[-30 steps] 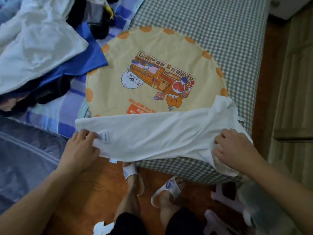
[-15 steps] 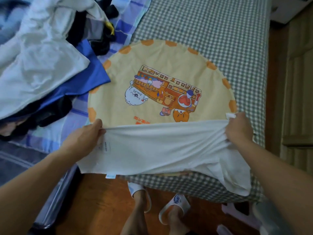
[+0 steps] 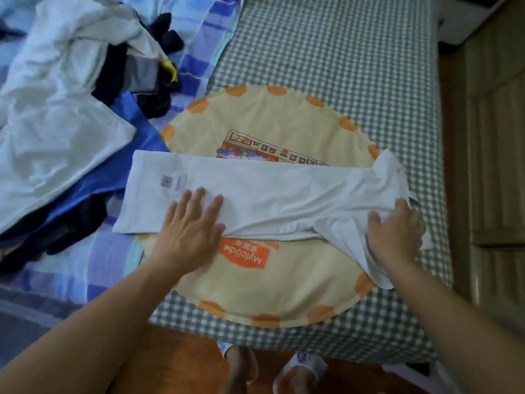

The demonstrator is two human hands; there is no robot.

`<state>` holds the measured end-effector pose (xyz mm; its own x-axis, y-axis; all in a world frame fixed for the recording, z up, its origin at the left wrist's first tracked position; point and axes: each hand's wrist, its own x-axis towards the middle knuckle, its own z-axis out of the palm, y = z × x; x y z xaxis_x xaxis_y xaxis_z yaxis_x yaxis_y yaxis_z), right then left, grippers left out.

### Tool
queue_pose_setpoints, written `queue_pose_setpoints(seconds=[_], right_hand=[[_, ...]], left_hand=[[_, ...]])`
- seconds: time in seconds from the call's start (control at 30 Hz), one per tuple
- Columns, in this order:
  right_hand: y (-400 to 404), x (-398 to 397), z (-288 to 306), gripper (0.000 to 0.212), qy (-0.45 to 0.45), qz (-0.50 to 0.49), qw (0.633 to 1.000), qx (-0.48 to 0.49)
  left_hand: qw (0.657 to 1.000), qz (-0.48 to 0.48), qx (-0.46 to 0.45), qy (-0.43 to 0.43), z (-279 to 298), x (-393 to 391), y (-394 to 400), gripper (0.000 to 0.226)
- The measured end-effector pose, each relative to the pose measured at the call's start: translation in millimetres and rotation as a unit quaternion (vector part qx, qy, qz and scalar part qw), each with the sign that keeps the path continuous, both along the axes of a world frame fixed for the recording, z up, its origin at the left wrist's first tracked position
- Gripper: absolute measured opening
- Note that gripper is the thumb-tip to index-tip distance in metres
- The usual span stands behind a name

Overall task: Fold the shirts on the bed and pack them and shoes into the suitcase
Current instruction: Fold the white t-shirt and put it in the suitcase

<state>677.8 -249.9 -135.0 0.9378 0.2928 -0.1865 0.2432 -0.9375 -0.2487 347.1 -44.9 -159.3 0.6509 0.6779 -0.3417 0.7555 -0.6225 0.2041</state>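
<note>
white shirt (image 3: pixel 284 194), left hand (image 3: pixel 190 231) flat, right hand (image 3: pixel 395 237) gripping

Shirt (image 3: pixel 255 194) across round mat (image 3: pixel 284 282) on bed (image 3: pixel 341 66), clothes pile (image 3: pixel 71 123) left

Readable text — "Myfoodie", white letters on orange patch (image 3: pixel 246 255) of round yellow mat (image 3: pixel 272 291) on bed, seen upside down from head view. Small characters beside it — too blurred to read. Two small labels (image 3: pixel 174 182) on white shirt (image 3: pixel 255 194) near its left end: print illegible. Slipper logo (image 3: pixel 302 357) on floor below bed edge: illegible.
</note>
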Motion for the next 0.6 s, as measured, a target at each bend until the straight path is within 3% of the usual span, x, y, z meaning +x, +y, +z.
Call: queue_pose_setpoints(seconds=[0.1, 0.2, 0.3, 0.43, 0.57, 0.6], right_hand=[[-37.1, -11.4, -0.5, 0.058, -0.015, -0.013, 1.000, -0.008], [-57.7, -24.8, 1.1, 0.049, 0.039, -0.067, 0.997, 0.021], [-68.0, -34.0, 13.7, 0.027, 0.115, -0.096, 0.985, 0.082], [-82.0, -42.8, 42.8, 0.007, 0.095, -0.124, 0.974, 0.162], [-100.7, -50.6, 45.8, 0.015, 0.262, -0.038, 0.963, 0.048], [-102.7, -41.3, 44.4, 0.015, 0.266, -0.030, 0.963, 0.031]], left_hand=[[0.998, -0.022, -0.032, 0.055, -17.3, -16.7, -0.4, 0.070], [0.998, 0.009, -0.036, 0.057, -12.9, -2.9, -5.2, 0.066], [0.998, 0.049, 0.001, -0.024, 8.1, 26.2, -23.7, 0.059], [0.984, -0.084, -0.018, -0.156, 23.7, 76.3, -67.1, 0.055], [0.973, -0.166, -0.054, -0.151, 18.2, 128.0, -106.9, 0.085], [0.974, -0.172, -0.051, -0.137, 13.4, 137.1, -112.2, 0.091]])
